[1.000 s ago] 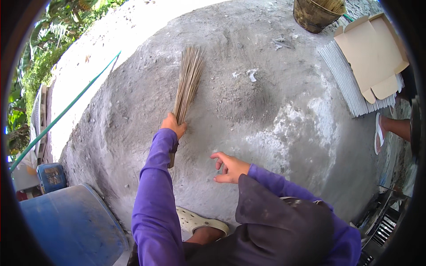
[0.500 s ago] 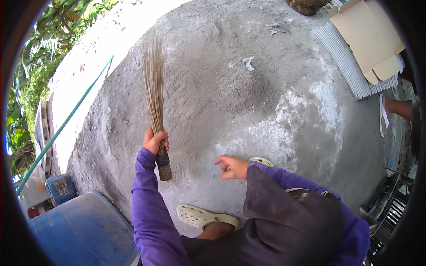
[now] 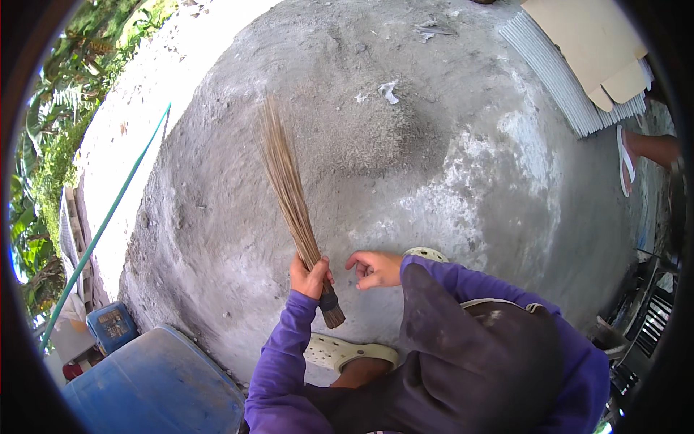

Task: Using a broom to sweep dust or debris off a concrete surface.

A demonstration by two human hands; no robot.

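My left hand (image 3: pixel 310 277) is wrapped round a stick broom (image 3: pixel 289 192), gripping it just above the dark band near its butt end. The broom's thin brown bristles point away from me and lean to the left over the grey ground (image 3: pixel 238 253). To the right of the broom handle, my right hand (image 3: pixel 374 270) hovers with nothing in it, its fingers loosely curled and apart. A low heap of sandy dirt (image 3: pixel 383 137) lies beyond the hands, with a scrap of white litter (image 3: pixel 389 92) at its far side.
A blue plastic drum (image 3: pixel 155 383) and a small blue container (image 3: pixel 112 327) stand at the lower left, near a green pole (image 3: pixel 108 217). Corrugated sheets (image 3: pixel 564 79) with cardboard (image 3: pixel 589 43) lie at the far right. Another person's sandaled foot (image 3: pixel 629 160) is beside them.
My left hand has drawn the broom back toward me and to the right, nearer my right hand. The broom now tilts leftward at its tip. My right hand has barely moved.
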